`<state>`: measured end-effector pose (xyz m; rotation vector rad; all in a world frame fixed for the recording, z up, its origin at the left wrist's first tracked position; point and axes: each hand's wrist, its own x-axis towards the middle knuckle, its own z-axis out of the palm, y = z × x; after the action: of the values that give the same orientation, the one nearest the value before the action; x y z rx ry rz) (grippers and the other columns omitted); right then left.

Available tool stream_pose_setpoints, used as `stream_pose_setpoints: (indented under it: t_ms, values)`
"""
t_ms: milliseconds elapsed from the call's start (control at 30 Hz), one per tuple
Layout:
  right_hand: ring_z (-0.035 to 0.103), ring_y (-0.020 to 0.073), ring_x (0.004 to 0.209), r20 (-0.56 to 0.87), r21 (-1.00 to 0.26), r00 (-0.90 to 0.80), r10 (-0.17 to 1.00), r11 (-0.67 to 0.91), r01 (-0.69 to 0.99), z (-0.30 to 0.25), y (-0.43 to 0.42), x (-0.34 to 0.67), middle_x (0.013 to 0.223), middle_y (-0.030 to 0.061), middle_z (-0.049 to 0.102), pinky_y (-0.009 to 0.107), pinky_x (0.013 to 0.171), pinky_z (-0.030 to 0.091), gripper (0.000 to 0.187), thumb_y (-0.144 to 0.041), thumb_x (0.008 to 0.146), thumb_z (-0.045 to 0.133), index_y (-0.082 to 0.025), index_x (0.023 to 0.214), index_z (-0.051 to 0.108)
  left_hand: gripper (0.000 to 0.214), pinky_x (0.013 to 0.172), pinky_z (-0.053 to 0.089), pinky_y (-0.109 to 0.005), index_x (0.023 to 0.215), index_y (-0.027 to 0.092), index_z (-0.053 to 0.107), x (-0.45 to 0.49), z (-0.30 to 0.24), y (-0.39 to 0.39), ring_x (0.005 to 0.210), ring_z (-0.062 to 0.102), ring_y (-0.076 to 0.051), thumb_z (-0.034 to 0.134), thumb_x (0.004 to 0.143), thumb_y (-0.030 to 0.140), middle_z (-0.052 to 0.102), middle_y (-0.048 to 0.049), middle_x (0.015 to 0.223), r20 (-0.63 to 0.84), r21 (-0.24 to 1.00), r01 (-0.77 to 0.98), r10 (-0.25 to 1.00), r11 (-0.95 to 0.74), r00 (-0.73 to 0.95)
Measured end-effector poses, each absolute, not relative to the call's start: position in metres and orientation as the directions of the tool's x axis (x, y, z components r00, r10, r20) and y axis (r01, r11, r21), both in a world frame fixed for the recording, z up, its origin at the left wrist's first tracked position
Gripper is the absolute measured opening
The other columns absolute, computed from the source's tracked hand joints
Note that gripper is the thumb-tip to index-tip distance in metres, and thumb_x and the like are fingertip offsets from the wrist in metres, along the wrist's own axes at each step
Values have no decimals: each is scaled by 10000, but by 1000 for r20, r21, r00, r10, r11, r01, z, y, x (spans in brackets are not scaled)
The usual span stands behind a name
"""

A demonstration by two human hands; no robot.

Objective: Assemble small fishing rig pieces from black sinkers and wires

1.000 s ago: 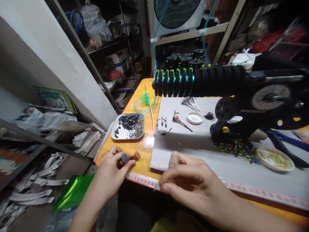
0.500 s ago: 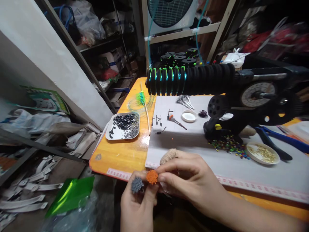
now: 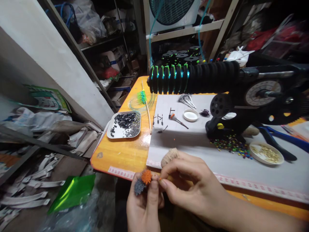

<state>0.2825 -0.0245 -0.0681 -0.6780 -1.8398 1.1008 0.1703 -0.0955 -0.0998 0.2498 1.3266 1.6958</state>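
Note:
My left hand [image 3: 147,209] is closed around two bundles with dense beaded ends: one orange-tipped bundle [image 3: 146,176] and one grey-tipped bundle [image 3: 139,187]. The two heads touch, the orange one above the grey. The lower parts of both are hidden in the palm. Just to the right, my right hand [image 3: 193,180] pinches a tiny orange-tipped piece [image 3: 160,178] between thumb and index finger. A beige wrap [image 3: 169,157] covers one finger of that hand. Behind the hands, a loose orange-headed bunch [image 3: 177,120] lies on the white board [image 3: 183,141].
A white tray [image 3: 108,132] of black and grey small parts stands left on the yellow table [image 3: 116,161]. A black machine with a ribbed roller [image 3: 205,77] overhangs the board. Scattered coloured beads [image 3: 231,146], a dish of gold pieces [image 3: 256,158] and blue-handled pliers [image 3: 287,138] lie right.
My right hand has drawn slightly away from the orange head and now pinches a tiny orange-tipped piece. In my left hand, the orange and grey heads have come together. The view has shifted slightly.

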Motion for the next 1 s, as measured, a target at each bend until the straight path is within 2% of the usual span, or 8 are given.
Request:
stream_pose_setpoints:
  t_ms: [67,133,267,467,700,800,1000]
  values:
    - [554,91,624,393,-885,-506,768,466,21,-67,-24,283,719,13,614,178,506,410,102,-85,844,669,-150,808,739,398,407,343,-118,784,182,756,168,-98,-96,398,406,-19,935,560,457,571,47,507,-376,822,-570,769,18,-517]
    - [557,97,630,385,-881,-532,754,471,31,-66,-24,284,732,25,624,186,508,411,107,-109,872,662,-149,826,750,359,414,337,-112,739,175,745,164,-95,-96,406,378,-8,929,584,441,567,43,519,-359,821,-570,782,5,-510]
    - [572,98,654,399,-864,-553,731,503,41,-67,-23,285,750,32,633,188,537,420,110,-100,889,652,-140,856,749,371,439,353,-101,657,146,687,155,-90,-96,439,400,-3,920,613,432,572,32,565,-301,843,-537,805,-25,-511]
    - [577,107,684,458,-813,-559,691,580,51,-73,-21,285,763,48,625,191,576,438,109,-87,897,637,-115,876,741,394,440,363,-93,633,152,664,154,-90,-98,432,418,-5,921,601,449,558,41,545,-296,869,-495,790,-11,-537]
    - [576,104,695,479,-793,-568,669,608,47,-72,-21,284,773,48,619,175,581,448,109,-76,895,631,-115,879,731,395,498,444,-96,658,207,668,161,-94,-97,503,519,-57,903,586,516,605,56,556,-130,962,-252,638,-104,-759]
    - [578,107,688,448,-808,-583,678,586,60,-71,-23,285,772,48,621,178,565,449,111,-91,898,631,-126,881,735,381,537,470,-103,726,211,672,159,-99,-98,545,546,-72,889,621,506,625,54,601,-90,973,-202,619,-113,-781]
    - [577,111,668,421,-828,-579,698,557,70,-69,-25,286,758,57,628,182,528,437,125,-92,889,631,-120,855,747,343,609,469,-146,761,216,662,153,-111,-101,557,496,-88,832,711,510,586,48,638,7,994,-67,645,-90,-764]
